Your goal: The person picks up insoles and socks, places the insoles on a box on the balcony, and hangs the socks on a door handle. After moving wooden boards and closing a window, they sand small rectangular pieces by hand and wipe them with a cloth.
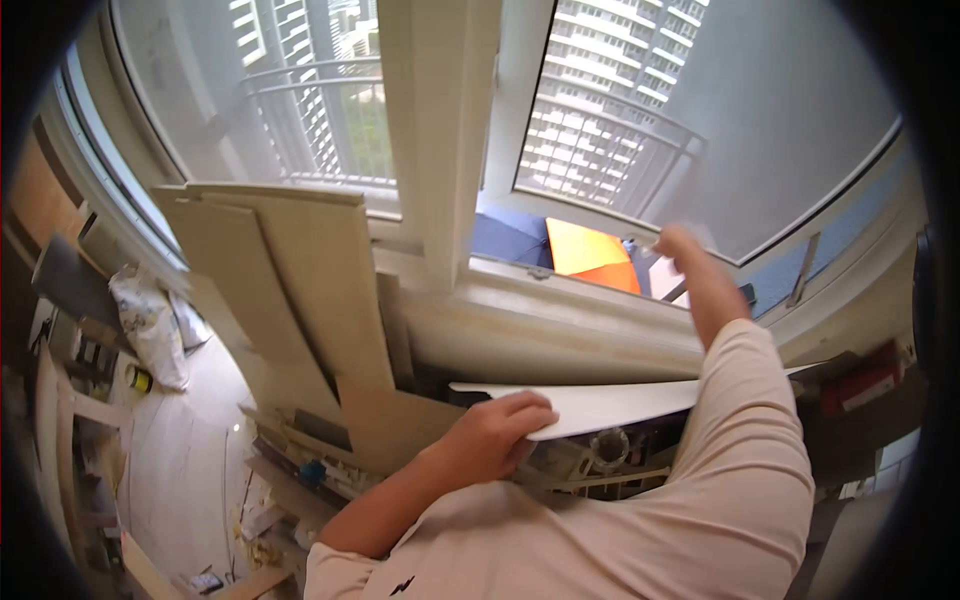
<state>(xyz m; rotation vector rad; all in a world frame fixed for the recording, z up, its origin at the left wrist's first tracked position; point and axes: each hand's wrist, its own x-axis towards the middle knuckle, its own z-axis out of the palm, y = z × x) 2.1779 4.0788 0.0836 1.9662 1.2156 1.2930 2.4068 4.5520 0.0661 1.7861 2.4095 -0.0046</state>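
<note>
My left hand [495, 435] has its fingers curled over the left end of a white board [620, 405], which lies level below the window sill. Stretched far forward, my right hand [683, 248] is at the lower rail of a tilted-out window sash [590, 212]. It is smeared by motion, so its grip on the rail or a catch there cannot be made out. Under the sash, an orange and dark-blue umbrella-like cloth [590, 255] shows outside through the gap.
Tall beige panels [300, 270] lean against the wall on the left. A clear round glass or jar [608, 449] stands below the white board. White bags [150, 320] and a yellow-and-black roll [138, 378] lie at far left. A red box [865, 385] sits at right.
</note>
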